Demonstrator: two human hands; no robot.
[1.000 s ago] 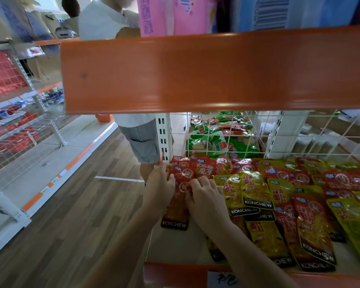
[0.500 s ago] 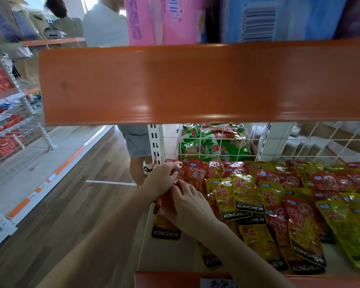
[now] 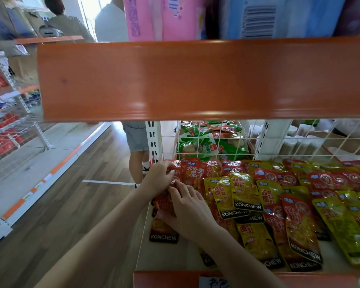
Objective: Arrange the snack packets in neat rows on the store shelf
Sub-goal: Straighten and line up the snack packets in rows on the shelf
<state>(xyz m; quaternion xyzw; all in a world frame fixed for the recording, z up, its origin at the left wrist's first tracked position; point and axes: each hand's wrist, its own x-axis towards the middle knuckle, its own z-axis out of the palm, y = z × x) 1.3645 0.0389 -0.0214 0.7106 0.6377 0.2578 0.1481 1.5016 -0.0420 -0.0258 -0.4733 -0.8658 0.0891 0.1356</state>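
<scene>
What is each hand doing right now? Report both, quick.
Left hand: fingers pinch the top of a red packet at the shelf's left end.
Right hand: fingers curled on the same red packets, lower down.

Glossy, crinkled plastic-film snack packets (image 3: 245, 196) catch highlights on a smooth, matt pale shelf board (image 3: 328, 262). White-coated wire mesh (image 3: 216, 142) lines the back edge. The upper shelf's orange fascia (image 3: 195, 80) has a satin sheen; wood-grain flooring (image 3: 71, 204) lies left.
</scene>
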